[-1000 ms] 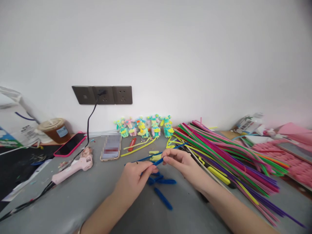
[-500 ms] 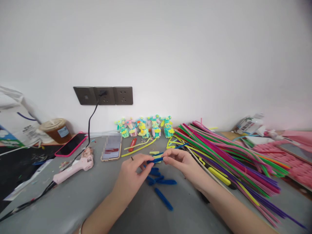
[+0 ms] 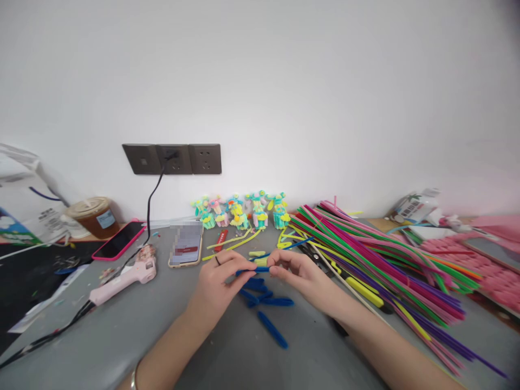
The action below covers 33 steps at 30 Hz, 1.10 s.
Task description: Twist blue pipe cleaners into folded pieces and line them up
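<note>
A person's two bare hands met over a grey table (image 3: 122,325), seen from a head camera looking down. The left hand (image 3: 217,281) and the right hand (image 3: 298,273) each pinched one end of a short blue pipe cleaner (image 3: 252,269), fingers clamped on it, holding it level just above the table between them. A dark ring sat on one left finger.

Compared with a second before, the blue piece had changed: then it ran long and slanted, with a tail reaching back toward the yellow scraps; now it looked shorter and thicker, as though doubled over, though the fold itself was too small to make out. The hands had also drawn a little closer together. That suggests this piece was being shaped to match the folded blue pieces (image 3: 266,300) lying on the table directly beneath the hands, with one more blue piece (image 3: 272,330) nearer the viewer.

To the right lay a large sheaf of pipe cleaners (image 3: 377,254) in green, pink, purple and yellow. Along the wall stood a row of small finished figures (image 3: 239,211) in pastel colours, with yellow pipe cleaner lengths (image 3: 235,244) before them. To the left were a pink glue gun (image 3: 122,279), its cord running up to a wall socket (image 3: 173,158), a phone (image 3: 186,250), a second phone in a pink case (image 3: 117,240), and a lidded drink cup (image 3: 94,216).
</note>
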Motion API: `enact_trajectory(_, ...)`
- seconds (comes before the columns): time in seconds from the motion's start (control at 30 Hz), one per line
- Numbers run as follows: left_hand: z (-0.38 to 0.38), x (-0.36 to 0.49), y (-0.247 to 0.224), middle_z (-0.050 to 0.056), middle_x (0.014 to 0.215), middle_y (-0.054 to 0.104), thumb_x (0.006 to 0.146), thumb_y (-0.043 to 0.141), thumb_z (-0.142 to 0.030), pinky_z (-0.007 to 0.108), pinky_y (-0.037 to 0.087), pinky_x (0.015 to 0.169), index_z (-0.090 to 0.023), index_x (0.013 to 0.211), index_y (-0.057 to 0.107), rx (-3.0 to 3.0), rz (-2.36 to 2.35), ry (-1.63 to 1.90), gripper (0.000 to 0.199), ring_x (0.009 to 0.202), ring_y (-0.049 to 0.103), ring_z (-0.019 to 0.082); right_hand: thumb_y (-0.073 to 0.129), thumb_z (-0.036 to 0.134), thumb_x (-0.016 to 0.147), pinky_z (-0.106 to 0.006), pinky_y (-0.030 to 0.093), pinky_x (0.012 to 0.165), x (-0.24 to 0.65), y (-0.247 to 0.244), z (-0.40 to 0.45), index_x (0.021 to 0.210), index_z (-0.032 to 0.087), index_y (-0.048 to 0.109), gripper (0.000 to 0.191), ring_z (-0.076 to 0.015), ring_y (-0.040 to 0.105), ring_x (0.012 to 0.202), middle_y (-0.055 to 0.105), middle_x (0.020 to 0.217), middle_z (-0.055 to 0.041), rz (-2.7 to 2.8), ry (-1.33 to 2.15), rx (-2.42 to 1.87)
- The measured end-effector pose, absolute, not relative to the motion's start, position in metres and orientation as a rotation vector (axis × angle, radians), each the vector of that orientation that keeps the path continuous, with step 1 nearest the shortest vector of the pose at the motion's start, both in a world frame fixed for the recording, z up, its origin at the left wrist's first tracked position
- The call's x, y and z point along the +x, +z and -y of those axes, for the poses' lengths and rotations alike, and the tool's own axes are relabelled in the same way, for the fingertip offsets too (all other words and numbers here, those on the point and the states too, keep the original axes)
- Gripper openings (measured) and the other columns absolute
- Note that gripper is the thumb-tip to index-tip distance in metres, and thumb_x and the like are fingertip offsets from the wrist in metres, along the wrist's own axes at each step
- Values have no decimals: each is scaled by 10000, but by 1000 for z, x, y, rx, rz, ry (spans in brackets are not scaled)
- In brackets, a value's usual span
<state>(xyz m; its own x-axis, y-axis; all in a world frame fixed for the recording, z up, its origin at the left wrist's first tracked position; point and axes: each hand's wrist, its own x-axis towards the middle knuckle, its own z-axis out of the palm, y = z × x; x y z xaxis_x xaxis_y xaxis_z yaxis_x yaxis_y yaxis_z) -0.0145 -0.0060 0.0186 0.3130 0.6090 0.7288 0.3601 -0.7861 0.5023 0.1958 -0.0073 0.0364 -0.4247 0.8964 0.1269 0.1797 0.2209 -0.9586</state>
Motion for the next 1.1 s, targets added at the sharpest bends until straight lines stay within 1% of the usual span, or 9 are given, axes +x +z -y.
enact_trajectory(0.27, 6, -17, 23, 33, 804, 684, 893, 580, -172, 259, 510, 703, -195, 863, 692, 2349, -959, 1320, 119, 765, 643, 152, 591, 378, 868, -261, 427, 690, 192, 35, 7, 808, 170, 631, 220, -166, 557, 730, 630, 774, -23, 1850, 1075, -1080)
enact_trajectory(0.37, 3, -21, 22, 37, 893, 700, 884, 586, -187, 300, 506, 797, -215, 930, 689, 2363, -1089, 1127, 116, 873, 644, 179, 579, 342, 861, -276, 444, 705, 194, 36, 5, 796, 177, 637, 187, -183, 579, 745, 644, 771, -34, 1890, 963, -1134)
enact_trajectory(0.43, 0, -25, 20, 40, 964, 703, 864, 604, -185, 332, 496, 855, -227, 1002, 679, 2348, -1182, 1032, 163, 951, 635, 200, 568, 321, 855, -285, 450, 711, 197, 35, 3, 795, 182, 636, 166, -189, 584, 747, 641, 760, -37, 1910, 879, -1176)
enact_trajectory(0.53, -6, -30, 15, 42, 978, 703, 839, 617, -174, 356, 489, 876, -228, 1011, 678, 2303, -1277, 917, 190, 969, 631, 214, 557, 312, 848, -291, 452, 697, 201, 32, -2, 792, 183, 633, 160, -192, 581, 726, 628, 738, -36, 1933, 809, -1225)
enact_trajectory(0.63, -6, -29, 12, 41, 1009, 698, 796, 673, -187, 363, 486, 868, -229, 1010, 664, 2270, -1303, 759, 218, 964, 631, 223, 558, 305, 830, -292, 446, 668, 203, 28, -4, 769, 182, 624, 153, -189, 570, 692, 611, 716, -32, 1963, 805, -1248)
enact_trajectory(0.73, -2, -26, 11, 37, 1063, 686, 726, 742, -187, 375, 478, 878, -238, 1076, 620, 2238, -1305, 666, 374, 993, 622, 237, 555, 303, 823, -297, 440, 661, 202, 27, -4, 759, 179, 620, 154, -190, 565, 684, 600, 707, -29, 1980, 813, -1250)
enact_trajectory(0.83, 2, -22, 12, 42, 1088, 674, 708, 750, -167, 387, 467, 897, -238, 1137, 581, 2220, -1299, 629, 467, 1011, 610, 242, 548, 288, 822, -299, 439, 666, 201, 26, -3, 768, 171, 622, 148, -187, 562, 688, 601, 711, -30, 1985, 823, -1237)
enact_trajectory(0.97, 4, -18, 10, 47, 1072, 672, 723, 720, -135, 391, 457, 898, -227, 1136, 558, 2211, -1296, 609, 453, 1012, 604, 245, 563, 233, 805, -281, 436, 641, 198, 22, -1, 756, 173, 618, 95, -169, 552, 662, 604, 698, -20, 2012, 900, -1231)
enact_trajectory(1.1, 4, -16, 8, 37, 986, 682, 731, 674, -96, 370, 464, 854, -220, 1072, 561, 2211, -1322, 620, 379, 961, 614, 239, 560, 202, 815, -259, 425, 630, 198, 19, 2, 783, 177, 612, 66, -161, 555, 683, 609, 720, -10, 2054, 999, -1212)
